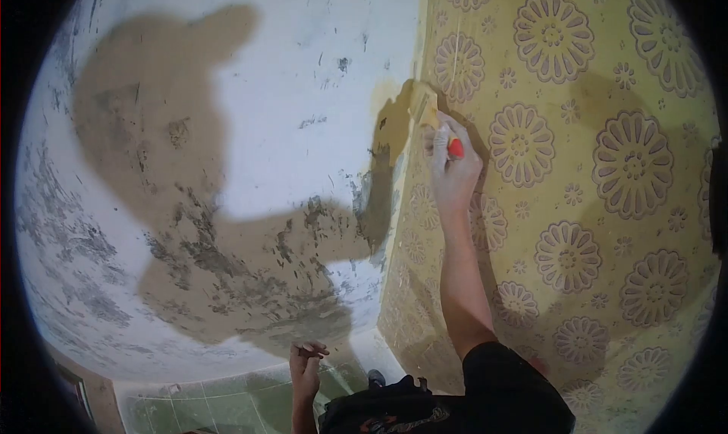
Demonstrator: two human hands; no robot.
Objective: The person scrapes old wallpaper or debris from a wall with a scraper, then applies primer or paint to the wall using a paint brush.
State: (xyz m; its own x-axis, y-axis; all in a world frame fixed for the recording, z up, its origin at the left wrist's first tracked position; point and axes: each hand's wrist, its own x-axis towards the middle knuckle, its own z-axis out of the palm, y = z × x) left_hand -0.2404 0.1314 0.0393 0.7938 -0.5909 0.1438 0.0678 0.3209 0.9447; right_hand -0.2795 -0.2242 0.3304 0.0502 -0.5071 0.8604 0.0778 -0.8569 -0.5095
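My right hand (pixel 451 168) is raised against the wall and grips a tool with a red handle (pixel 456 149) and a flat pale blade (pixel 424 105). The blade presses on the left edge of the yellow flower-patterned wallpaper (pixel 591 176), where it meets the bare white wall (pixel 303 70). My left hand (pixel 305 366) hangs low near my waist, fingers loosely curled, holding nothing that I can see. It touches neither the wall nor the paper.
The bare wall is scuffed with grey patches, densest at the lower left (pixel 227 275). My shadow falls across it. Green floor tiles (pixel 212 411) show at the bottom. My black sleeve (pixel 516 392) fills the lower right.
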